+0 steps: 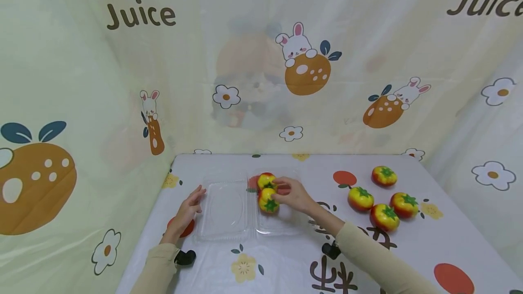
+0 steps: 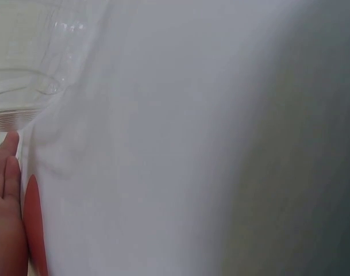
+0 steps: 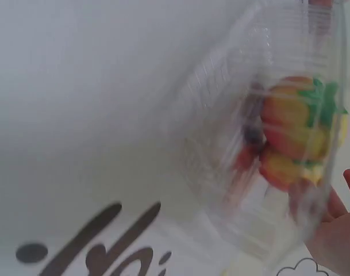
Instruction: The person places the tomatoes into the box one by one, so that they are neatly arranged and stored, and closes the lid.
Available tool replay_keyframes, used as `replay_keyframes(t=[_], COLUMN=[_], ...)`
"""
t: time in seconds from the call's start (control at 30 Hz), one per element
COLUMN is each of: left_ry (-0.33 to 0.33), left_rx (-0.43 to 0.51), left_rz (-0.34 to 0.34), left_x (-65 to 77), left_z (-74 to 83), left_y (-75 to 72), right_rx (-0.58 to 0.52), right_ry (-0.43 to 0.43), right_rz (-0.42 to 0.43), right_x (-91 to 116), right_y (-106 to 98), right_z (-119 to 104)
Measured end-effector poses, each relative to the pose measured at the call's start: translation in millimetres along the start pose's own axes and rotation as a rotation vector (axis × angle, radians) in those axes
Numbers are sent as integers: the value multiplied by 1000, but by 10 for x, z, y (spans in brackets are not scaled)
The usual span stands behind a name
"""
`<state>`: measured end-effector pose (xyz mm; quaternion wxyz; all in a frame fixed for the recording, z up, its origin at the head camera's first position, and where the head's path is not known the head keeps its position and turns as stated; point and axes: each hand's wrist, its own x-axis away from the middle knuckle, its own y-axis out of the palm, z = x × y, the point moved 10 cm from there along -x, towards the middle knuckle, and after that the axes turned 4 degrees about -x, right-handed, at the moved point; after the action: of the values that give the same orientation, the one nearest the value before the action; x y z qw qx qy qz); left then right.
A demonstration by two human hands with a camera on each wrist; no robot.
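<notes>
A clear plastic clamshell box (image 1: 226, 210) lies unfolded, its two halves side by side. Inside the right half are two red-and-yellow toy persimmons with green leafy tops, a far one (image 1: 266, 180) and a near one (image 1: 268, 201), touching each other. My right hand (image 1: 295, 195) reaches over that half, its fingertips at the right side of both fruits, thumb and fingers apart. Through the clear wall, the right wrist view shows the near persimmon (image 3: 295, 118) and part of the hand (image 3: 335, 230). My left hand (image 1: 188, 212) is beside the box's left edge, fingers extended.
Several more toy persimmons (image 1: 385, 217) sit grouped on the right of the table. A printed cloth (image 1: 245, 280) covers the table. Patterned curtains (image 1: 253, 58) enclose it at the back and sides.
</notes>
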<state>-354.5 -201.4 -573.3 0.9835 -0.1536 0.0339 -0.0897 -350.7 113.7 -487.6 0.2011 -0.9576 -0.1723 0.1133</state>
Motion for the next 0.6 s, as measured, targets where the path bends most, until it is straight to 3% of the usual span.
replay_keyframes(t=[0.13, 0.33, 0.6], left_ry=[-4, -13, -4], left_rx=[8, -5, 7], left_rz=[-6, 8, 3], left_x=[-9, -11, 7], left_z=[-33, -36, -40], left_y=[-2, -16, 3], right_rx=[17, 38, 34], right_ry=[9, -20, 18], right_rz=[4, 19, 135], right_x=[-24, -51, -38], right_y=[-120, -364, -925], right_z=[37, -97, -70])
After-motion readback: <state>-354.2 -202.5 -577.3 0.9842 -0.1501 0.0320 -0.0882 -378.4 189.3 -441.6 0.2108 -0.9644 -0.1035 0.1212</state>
